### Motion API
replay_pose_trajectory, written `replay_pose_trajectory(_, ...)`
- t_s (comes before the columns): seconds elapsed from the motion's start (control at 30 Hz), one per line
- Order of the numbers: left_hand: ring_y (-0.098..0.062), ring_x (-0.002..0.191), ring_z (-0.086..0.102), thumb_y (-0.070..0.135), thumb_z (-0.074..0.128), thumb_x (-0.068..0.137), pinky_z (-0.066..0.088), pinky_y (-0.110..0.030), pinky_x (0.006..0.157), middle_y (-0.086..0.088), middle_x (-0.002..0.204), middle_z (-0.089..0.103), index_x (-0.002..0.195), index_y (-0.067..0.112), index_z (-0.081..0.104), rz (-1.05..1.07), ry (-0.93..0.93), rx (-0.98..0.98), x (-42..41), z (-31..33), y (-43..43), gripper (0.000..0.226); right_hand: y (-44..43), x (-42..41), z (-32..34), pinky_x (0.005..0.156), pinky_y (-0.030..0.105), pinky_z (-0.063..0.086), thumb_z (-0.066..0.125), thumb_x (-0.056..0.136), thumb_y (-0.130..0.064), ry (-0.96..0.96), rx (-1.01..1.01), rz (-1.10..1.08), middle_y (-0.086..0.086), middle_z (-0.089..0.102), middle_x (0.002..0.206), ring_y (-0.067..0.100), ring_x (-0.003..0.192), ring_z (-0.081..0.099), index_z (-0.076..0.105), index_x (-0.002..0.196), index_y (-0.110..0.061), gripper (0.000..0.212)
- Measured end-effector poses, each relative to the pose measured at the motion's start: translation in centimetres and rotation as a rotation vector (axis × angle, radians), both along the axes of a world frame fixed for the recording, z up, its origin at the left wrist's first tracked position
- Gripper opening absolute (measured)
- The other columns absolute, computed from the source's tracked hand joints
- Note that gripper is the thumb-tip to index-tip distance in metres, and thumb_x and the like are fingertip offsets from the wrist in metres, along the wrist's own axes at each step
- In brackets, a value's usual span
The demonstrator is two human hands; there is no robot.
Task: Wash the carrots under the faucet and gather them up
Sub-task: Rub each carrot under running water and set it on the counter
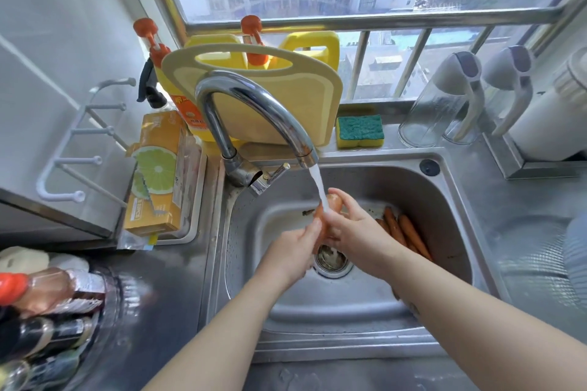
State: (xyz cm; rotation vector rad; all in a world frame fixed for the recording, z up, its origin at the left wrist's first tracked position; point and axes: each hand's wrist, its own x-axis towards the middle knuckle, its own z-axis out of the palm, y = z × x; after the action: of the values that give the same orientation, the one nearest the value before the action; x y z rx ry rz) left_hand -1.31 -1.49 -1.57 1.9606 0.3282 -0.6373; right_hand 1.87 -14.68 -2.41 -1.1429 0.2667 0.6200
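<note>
Water runs from the chrome faucet (pixel 254 105) into the steel sink (pixel 444 187). Both hands hold one orange carrot (pixel 334 202) upright in the stream above the drain (pixel 333 260). My left hand (pixel 292 251) grips its lower part and my right hand (pixel 352 225) wraps its upper part, thick end showing on top. Several more carrots (pixel 409 232) lie in a pile on the sink floor at the right, partly hidden behind my right hand.
A yellow cutting board (pixel 286 111) leans behind the faucet with yellow jugs (pixel 314 44). A sponge (pixel 360 131) sits on the ledge, clear pitchers (pixel 444 105) to the right. An orange box (pixel 158 171) lies left of the sink; bottles (pixel 47 295) stand at the lower left.
</note>
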Motion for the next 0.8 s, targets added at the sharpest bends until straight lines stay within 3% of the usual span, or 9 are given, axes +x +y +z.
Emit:
replay_pose_trajectory(0.07,-0.01,0.036,0.038,0.061,0.03,0.093,0.035,-0.021,0.044,0.004,0.047,0.045,0.063,0.021,0.054,0.062,0.114,-0.098,0.4,0.4,-0.4,0.056,-0.7,-0.3,0.0,0.073,0.029,0.054,0.051,0.093,0.002,-0.034,-0.012,0.02,0.015,0.056,0.111,0.018,0.09,0.062,0.035,0.135,-0.024,0.052)
replay_pose_trajectory(0.17,-0.01,0.039,0.04,0.056,0.023,0.096,0.035,-0.019,0.043,0.003,0.047,0.046,0.065,0.016,0.055,0.062,0.191,-0.144,0.8,0.5,-0.9,0.06,-1.2,-0.5,0.2,0.087,0.04,0.055,0.059,0.086,0.007,-0.09,-0.138,0.03,0.022,0.053,0.119,0.024,0.098,0.061,0.032,0.138,-0.021,0.065)
replay_pose_trajectory(0.33,-0.01,0.049,0.044,0.042,0.024,0.101,0.039,-0.023,0.055,0.005,0.058,0.052,0.093,0.018,0.061,-0.034,0.069,-0.18,0.3,-0.1,-1.2,0.046,-1.0,0.5,0.7,0.081,0.037,0.057,0.063,0.088,-0.008,-0.134,-0.319,-0.062,0.018,0.059,0.109,0.022,0.086,0.064,0.042,0.129,-0.015,0.047)
replay_pose_trajectory(0.4,-0.009,0.05,0.044,0.037,0.026,0.101,0.039,-0.024,0.057,0.004,0.064,0.052,0.093,0.018,0.057,-0.081,0.009,-0.158,0.2,0.0,-1.2,0.037,-0.7,0.6,0.5,0.083,0.037,0.057,0.062,0.089,-0.014,-0.133,-0.336,-0.087,0.017,0.058,0.112,0.021,0.088,0.064,0.042,0.131,-0.016,0.046)
replay_pose_trajectory(0.5,-0.012,0.049,0.041,0.039,0.03,0.1,0.035,-0.027,0.053,0.002,0.059,0.048,0.09,0.012,0.057,-0.058,-0.029,-0.125,0.4,0.4,-0.9,0.039,-0.9,0.1,0.2,0.095,0.041,0.052,0.071,0.08,-0.021,-0.166,-0.347,-0.003,0.017,0.056,0.123,0.021,0.104,0.063,0.037,0.136,-0.028,0.066)
replay_pose_trajectory(0.6,-0.016,0.05,0.043,0.041,0.028,0.098,0.034,-0.03,0.057,-0.003,0.058,0.051,0.087,0.011,0.06,-0.046,-0.061,-0.05,0.5,0.5,-1.3,0.045,-1.3,0.3,0.2,0.099,0.041,0.049,0.067,0.084,-0.012,-0.162,-0.293,0.013,0.017,0.049,0.133,0.019,0.105,0.062,0.026,0.144,-0.036,0.076)
replay_pose_trajectory(0.67,-0.019,0.052,0.045,0.035,0.024,0.1,0.037,-0.028,0.057,-0.014,0.064,0.055,0.089,0.01,0.058,-0.025,-0.03,-0.016,0.6,0.4,-1.7,0.044,-1.3,0.3,0.5,0.096,0.04,0.051,0.059,0.089,-0.002,-0.146,-0.222,0.025,0.017,0.052,0.125,0.017,0.094,0.061,0.023,0.146,-0.034,0.075)
replay_pose_trajectory(0.73,-0.015,0.048,0.044,0.034,0.019,0.101,0.037,-0.023,0.049,-0.006,0.061,0.051,0.087,0.014,0.054,0.036,0.029,-0.037,0.6,0.6,-1.5,0.043,-1.5,0.1,0.8,0.1,0.047,0.047,0.056,0.088,0.006,-0.152,-0.19,0.085,0.016,0.054,0.114,0.021,0.092,0.058,0.02,0.146,-0.033,0.078)
replay_pose_trajectory(0.8,-0.015,0.052,0.045,0.035,0.018,0.101,0.038,-0.026,0.054,-0.001,0.062,0.05,0.086,0.017,0.053,0.009,-0.011,-0.015,0.4,0.7,-1.3,0.043,-1.6,-0.2,1.3,0.102,0.049,0.046,0.062,0.084,0.002,-0.194,-0.275,0.13,0.016,0.055,0.116,0.023,0.096,0.059,0.023,0.144,-0.036,0.081)
